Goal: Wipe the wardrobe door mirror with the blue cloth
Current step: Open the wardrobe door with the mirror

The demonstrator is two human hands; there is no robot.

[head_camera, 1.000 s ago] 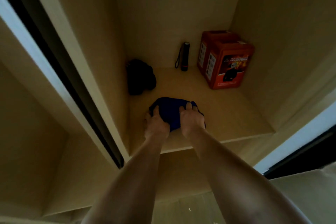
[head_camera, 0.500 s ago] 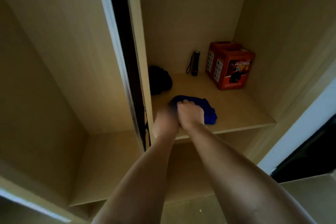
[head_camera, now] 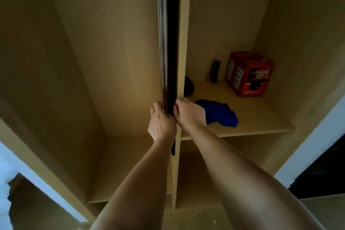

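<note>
The blue cloth (head_camera: pixel 218 113) lies crumpled on the wooden shelf (head_camera: pixel 252 117), and neither hand holds it. The wardrobe door's metal-and-dark edge (head_camera: pixel 167 43) runs vertically through the middle of the view. My left hand (head_camera: pixel 161 120) has its fingers curled around that edge from the left. From the right, my right hand (head_camera: pixel 189 113) grips the same edge just beside the wooden divider (head_camera: pixel 184 24), and its wrist hides the cloth's left end. The door's face (head_camera: pixel 93 61) spreads to the left and shows beige panels like the wardrobe's inside.
At the back of the shelf stand a red box (head_camera: pixel 249 73) and a black torch (head_camera: pixel 215 71). A black bundle (head_camera: pixel 189 86) sits by the divider. A lower compartment (head_camera: pixel 205 173) opens under the shelf. A white frame (head_camera: pixel 317 136) and a dark gap lie at the right.
Both hands have let go of the blue cloth and moved left onto the door's edge. The cloth stays on the shelf. The door edge now stands upright in mid-view.
</note>
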